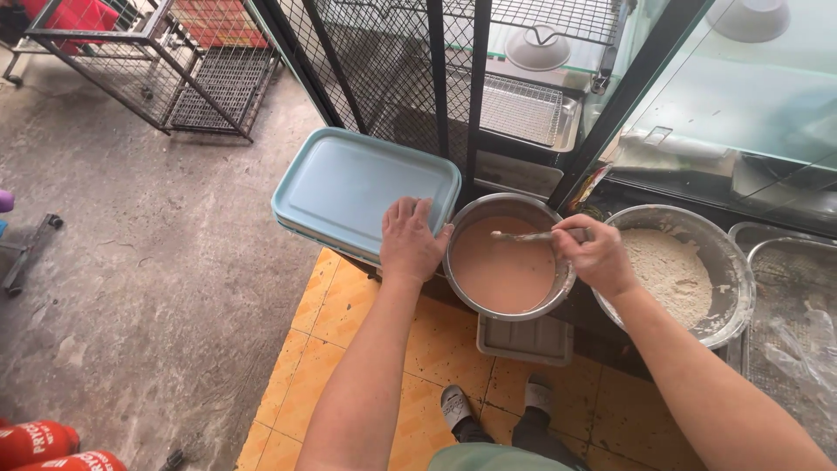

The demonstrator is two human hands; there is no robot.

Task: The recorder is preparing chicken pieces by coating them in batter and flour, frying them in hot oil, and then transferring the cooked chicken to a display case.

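- Grey concrete floor lies at the left, and yellow tiles run under the counter where the person stands.
- At the front edge of the counter stands a round metal bowl, filled with a smooth, brown-pink batter.
- The left hand rests with spread fingers against the left rim of the bowl and partly on a pale blue lid; it grips nothing.
- The right hand is closed around the handle of a spoon, whose end lies in the batter near the far rim.
- To stir well, I think the left hand should press the bowl firmly, because it sits close to the counter edge, and the spoon should move slowly along the wall so nothing splashes.
- Just right of it is a second metal bowl with dry, lumpy, off-white flour.
- Black wire mesh and glass stand behind, and a grey tray is under the counter edge.
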